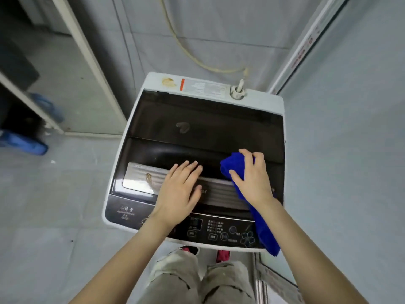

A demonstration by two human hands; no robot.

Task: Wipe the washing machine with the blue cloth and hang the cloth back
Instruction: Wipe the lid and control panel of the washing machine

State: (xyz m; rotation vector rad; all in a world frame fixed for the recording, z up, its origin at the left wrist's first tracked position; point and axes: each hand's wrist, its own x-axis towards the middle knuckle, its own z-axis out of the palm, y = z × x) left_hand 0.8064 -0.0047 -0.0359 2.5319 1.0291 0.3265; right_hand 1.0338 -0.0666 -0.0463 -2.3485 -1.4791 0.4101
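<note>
The right hand [252, 181] grips the cloth [233, 166] on the washer lid [230, 128]; the left hand [182, 187] rests flat, fingers straight. Smudges [183, 127] show, so wiping seems unfinished; hanging not yet done.

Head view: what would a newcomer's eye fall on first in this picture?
The bright blue cloth stands out first, held bunched by the right hand on the dark lid of the washing machine, one end hanging over the control panel. Beside it the left hand lies flat on the lid. Next come a brown stain on the white rear edge and a grey smudge mid-lid.
</note>
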